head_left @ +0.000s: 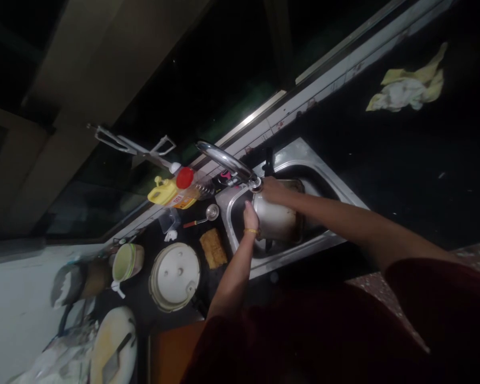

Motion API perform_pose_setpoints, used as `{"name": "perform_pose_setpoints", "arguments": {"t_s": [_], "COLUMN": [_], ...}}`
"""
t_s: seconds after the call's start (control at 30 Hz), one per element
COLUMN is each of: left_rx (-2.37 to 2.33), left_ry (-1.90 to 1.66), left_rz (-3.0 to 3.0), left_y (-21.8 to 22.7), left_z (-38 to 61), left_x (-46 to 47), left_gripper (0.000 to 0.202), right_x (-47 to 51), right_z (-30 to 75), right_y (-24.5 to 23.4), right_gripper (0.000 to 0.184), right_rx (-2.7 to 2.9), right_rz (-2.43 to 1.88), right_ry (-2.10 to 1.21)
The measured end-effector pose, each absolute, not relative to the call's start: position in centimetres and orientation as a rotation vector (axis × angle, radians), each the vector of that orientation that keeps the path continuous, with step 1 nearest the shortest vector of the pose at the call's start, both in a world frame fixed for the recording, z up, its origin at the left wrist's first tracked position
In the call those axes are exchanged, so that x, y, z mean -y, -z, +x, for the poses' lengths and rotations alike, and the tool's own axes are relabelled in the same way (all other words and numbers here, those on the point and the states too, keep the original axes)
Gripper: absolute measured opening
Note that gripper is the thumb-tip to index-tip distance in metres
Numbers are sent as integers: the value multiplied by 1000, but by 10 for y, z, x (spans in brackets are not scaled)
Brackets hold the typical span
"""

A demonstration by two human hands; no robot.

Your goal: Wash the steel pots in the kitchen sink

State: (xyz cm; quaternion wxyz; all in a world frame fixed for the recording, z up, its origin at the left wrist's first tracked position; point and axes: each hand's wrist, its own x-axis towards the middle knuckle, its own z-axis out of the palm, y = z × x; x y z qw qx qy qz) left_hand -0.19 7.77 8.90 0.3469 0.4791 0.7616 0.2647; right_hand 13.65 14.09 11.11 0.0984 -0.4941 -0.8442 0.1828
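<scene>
A silver metal pot (278, 220) with brown-stained sides lies tilted on its side in the steel sink (240, 266). My left hand (251, 217) grips the pot at its left end, thumb pointing up, a yellow band on the wrist. Across the pot's upper side, close under the tap's spout, my right hand (275, 191) holds it near the rim; its fingertips are partly hidden. The curved chrome tap (228, 160) reaches over both hands. Whether water runs from it I cannot tell. The inside of the pot is out of sight.
Left of the sink lie a brown scrubbing pad (213, 248), a ladle (210, 213), a round pale lid (178, 266) and a green-lined container (125, 262). A yellow jug (166, 193) stands behind them. A crumpled yellow cloth (410, 88) rests on the right counter.
</scene>
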Motion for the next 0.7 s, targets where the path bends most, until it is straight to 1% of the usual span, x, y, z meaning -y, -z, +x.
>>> {"name": "perform_pose_setpoints", "arguments": {"t_s": [0.1, 0.23, 0.3, 0.43, 0.53, 0.6, 0.7], "left_rx": [-2040, -2026, -2029, -2076, -2084, -2047, -1961], "left_ry": [-677, -707, -710, -697, -710, -758, -844], "left_rz": [1175, 1144, 1145, 1175, 1138, 1106, 1062], "left_y": [-88, -89, -90, -91, -89, -88, -87], "left_z": [-3, -5, -4, -2, -1, -1, -1], "left_x": [-77, -75, -74, -76, -78, -79, -78], "left_gripper": [66, 64, 64, 63, 61, 60, 58], "right_x": [-158, -139, -136, -173, -193, -178, -114], "right_z": [141, 140, 140, 147, 151, 145, 123], "right_y": [-119, -115, -108, -100, -101, -102, -95], "right_gripper": [30, 34, 38, 32, 31, 33, 40], "right_rx": [2512, 2482, 2473, 2597, 2668, 2603, 2378], "right_rz": [-1603, -1372, -1375, -1565, -1530, -1475, -1356], "right_ry": [-668, -629, -587, -680, -726, -680, -474]}}
